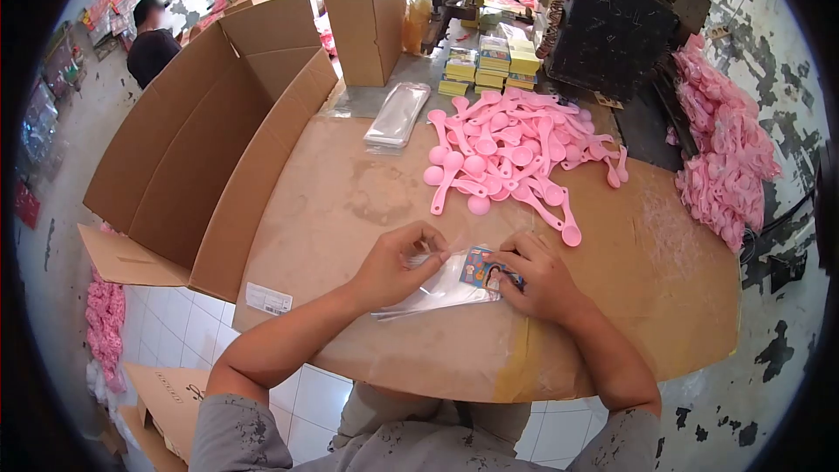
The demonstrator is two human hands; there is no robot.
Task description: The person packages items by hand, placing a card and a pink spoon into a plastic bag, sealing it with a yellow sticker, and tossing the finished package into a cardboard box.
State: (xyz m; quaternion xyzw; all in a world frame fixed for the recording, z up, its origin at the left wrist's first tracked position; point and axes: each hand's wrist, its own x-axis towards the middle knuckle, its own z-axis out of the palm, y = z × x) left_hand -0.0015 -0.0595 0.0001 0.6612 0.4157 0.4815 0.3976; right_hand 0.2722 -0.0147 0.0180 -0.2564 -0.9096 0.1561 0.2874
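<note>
My left hand (404, 264) is closed, thumb and fingertips pinching the edge of a clear plastic bag (447, 273). In my right hand (539, 281) is a small printed card (474, 267), blue with colourful pictures, gripped between thumb and fingers. The card lies over the bag at its right side, partly covered by my fingers. Under both hands, more clear plastic bags (411, 304) lie flat on the cardboard-covered table (419, 358). Just beyond my hands is a heap of pink plastic scoops (511, 144).
A large open cardboard box (262, 170) stands left. Behind the scoops are a stack of clear bags (398, 115), piles of cards (494, 57) and a black machine (607, 26). Pink bagged items (721, 144) hang right. A person (150, 44) is at far left.
</note>
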